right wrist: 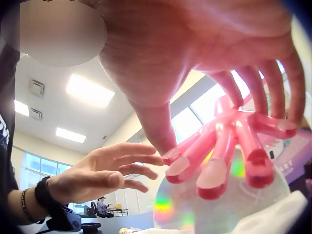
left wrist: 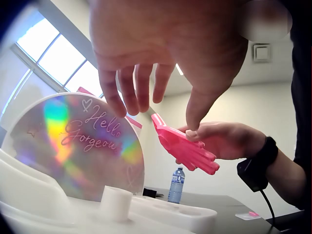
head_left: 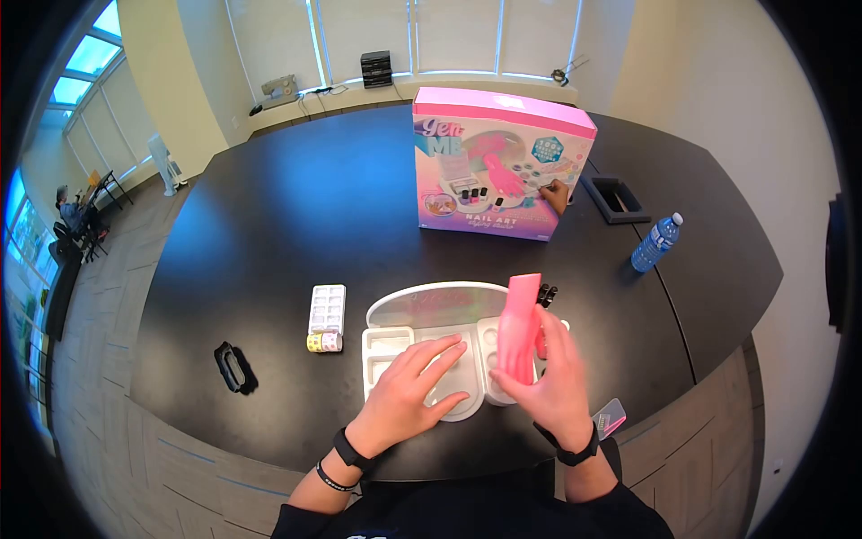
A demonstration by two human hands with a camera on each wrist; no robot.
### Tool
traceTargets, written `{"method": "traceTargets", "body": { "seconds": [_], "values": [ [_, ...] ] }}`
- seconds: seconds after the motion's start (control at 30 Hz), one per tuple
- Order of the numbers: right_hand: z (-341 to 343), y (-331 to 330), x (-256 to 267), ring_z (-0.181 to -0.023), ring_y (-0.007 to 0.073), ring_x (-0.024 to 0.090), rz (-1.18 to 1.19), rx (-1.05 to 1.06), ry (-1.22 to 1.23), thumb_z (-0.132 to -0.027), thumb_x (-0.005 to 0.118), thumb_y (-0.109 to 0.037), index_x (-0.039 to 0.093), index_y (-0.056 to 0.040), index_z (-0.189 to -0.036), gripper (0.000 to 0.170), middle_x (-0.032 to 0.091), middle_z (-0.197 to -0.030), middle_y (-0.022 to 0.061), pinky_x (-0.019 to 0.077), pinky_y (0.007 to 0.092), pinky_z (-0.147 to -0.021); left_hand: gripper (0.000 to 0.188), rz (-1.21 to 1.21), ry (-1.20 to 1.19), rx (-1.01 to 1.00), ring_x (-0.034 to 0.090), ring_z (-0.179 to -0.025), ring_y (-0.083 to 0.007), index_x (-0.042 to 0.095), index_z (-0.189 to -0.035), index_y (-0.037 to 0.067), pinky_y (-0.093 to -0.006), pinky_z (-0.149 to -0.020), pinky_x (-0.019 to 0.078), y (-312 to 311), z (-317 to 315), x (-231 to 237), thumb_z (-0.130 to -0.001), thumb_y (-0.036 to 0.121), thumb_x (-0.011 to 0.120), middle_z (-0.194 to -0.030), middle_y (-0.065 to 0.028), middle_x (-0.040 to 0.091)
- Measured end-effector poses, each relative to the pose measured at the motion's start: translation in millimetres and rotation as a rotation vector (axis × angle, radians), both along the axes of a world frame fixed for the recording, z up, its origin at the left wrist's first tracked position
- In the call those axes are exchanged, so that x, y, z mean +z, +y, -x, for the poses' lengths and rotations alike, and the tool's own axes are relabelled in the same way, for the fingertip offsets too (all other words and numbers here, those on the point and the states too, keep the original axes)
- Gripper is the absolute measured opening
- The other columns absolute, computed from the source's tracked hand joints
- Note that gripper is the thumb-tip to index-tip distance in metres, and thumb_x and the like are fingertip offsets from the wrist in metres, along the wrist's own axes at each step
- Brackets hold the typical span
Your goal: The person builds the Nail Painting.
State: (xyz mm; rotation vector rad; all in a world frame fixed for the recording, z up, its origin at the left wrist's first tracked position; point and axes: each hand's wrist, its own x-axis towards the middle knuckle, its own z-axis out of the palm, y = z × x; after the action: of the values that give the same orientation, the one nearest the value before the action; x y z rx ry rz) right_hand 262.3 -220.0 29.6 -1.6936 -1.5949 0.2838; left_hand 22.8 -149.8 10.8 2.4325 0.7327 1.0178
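A pink plastic model hand (head_left: 518, 323) (left wrist: 187, 148) (right wrist: 222, 139) is held up by my right hand (head_left: 555, 382) (left wrist: 231, 141) (right wrist: 195, 44), gripped between thumb and fingers above the right side of a white tray (head_left: 465, 388). Its fingers point down in the head view. My left hand (head_left: 401, 400) (left wrist: 165, 44) (right wrist: 92, 175) hovers over the tray's middle, fingers spread and holding nothing. A shiny panel (head_left: 426, 305) (left wrist: 73, 141) with lettering stands at the tray's back. In the left wrist view a short white peg (left wrist: 115, 204) rises from the tray.
Left of the tray lie a white compartment piece (head_left: 328, 307), small tape rolls (head_left: 325, 342) and a black object (head_left: 235, 368). Behind stands a pink box (head_left: 503, 166). Dark bottles (head_left: 546, 295), a water bottle (head_left: 656, 242) and a clear pink-edged item (head_left: 610, 417) are at the right.
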Motion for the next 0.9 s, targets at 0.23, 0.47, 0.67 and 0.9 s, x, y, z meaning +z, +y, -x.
{"method": "traceTargets", "body": {
  "seconds": [0.23,0.47,0.67,0.9],
  "values": [
    [21.7,1.6,-6.9,-0.138,0.0429,0.058,0.008,0.136,0.095,-0.078,0.098,-0.03,0.048,0.0038,-0.157,0.1,0.057,-0.153,0.0254,0.0514,0.0504,-0.112,0.084,0.0,-0.009,-0.037,0.064,-0.134,-0.0375,0.055,-0.158,0.007,-0.0474,-0.111,0.0547,-2.8,-8.4,-1.5,-0.085,0.024,0.092,-0.164,-0.0137,0.054],
    [30.6,3.6,-12.7,-0.137,0.0433,0.058,-0.026,0.161,0.045,-0.079,0.097,-0.034,0.049,0.0048,-0.156,0.098,0.057,-0.153,0.0259,0.0509,0.0513,-0.113,0.086,0.008,0.028,-0.038,0.063,-0.136,-0.0381,0.056,-0.158,0.006,-0.0478,-0.112,0.0536,-3.1,-1.7,-6.4,-0.082,0.023,0.094,-0.166,-0.0142,0.053],
    [29.8,5.9,-19.7,-0.133,0.0434,0.06,-0.016,0.181,0.091,-0.087,0.091,-0.028,0.056,0.0044,-0.15,0.079,0.06,-0.148,0.0243,0.0515,0.0511,-0.11,0.089,0.07,0.071,-0.053,0.06,-0.139,-0.0393,0.056,-0.158,0.005,-0.0485,-0.115,0.0517,-1.0,12.0,-8.3,-0.08,0.021,0.095,-0.168,-0.014,0.051],
    [32.2,8.1,-29.5,-0.124,0.0417,0.066,-0.024,0.208,0.12,-0.094,0.083,-0.02,0.067,0.0031,-0.138,0.052,0.065,-0.139,0.0213,0.0547,0.048,-0.105,0.092,0.195,0.131,-0.07,0.056,-0.144,-0.0389,0.053,-0.162,0.009,-0.048,-0.118,0.0498,1.4,27.0,-18.1,-0.081,0.02,0.094,-0.172,-0.012,0.048]
  ]
}}
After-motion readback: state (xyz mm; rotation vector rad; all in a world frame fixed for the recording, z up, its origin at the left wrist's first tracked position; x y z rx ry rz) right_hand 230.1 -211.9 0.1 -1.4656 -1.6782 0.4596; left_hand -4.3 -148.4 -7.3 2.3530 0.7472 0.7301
